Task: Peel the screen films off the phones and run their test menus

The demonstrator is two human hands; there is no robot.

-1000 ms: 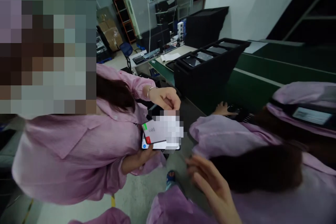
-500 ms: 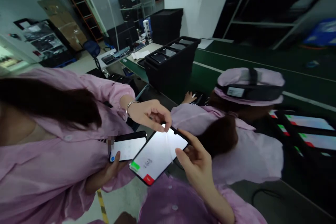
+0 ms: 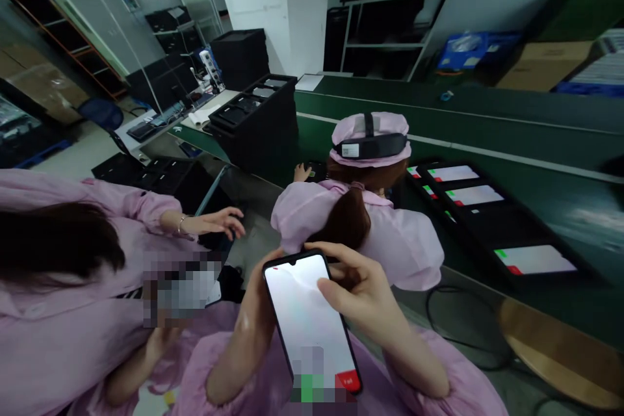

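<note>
I have the right hand (image 3: 363, 286) clamped on the upper right edge of a smartphone (image 3: 309, 312), thumb over its lit screen. The left hand (image 3: 262, 283) sits at the upper left edge, mostly behind the phone, and I cannot tell how its fingers stand. A co-worker's braceleted hand (image 3: 214, 223) is apart, left of it. Rightward, on the green workbench (image 3: 546, 188), a black tray (image 3: 504, 224) carries lit phones (image 3: 539, 258).

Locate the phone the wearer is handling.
The phone is at lower centre of the head view, right hand at its upper right edge, left hand partly hidden behind its left edge.
</note>
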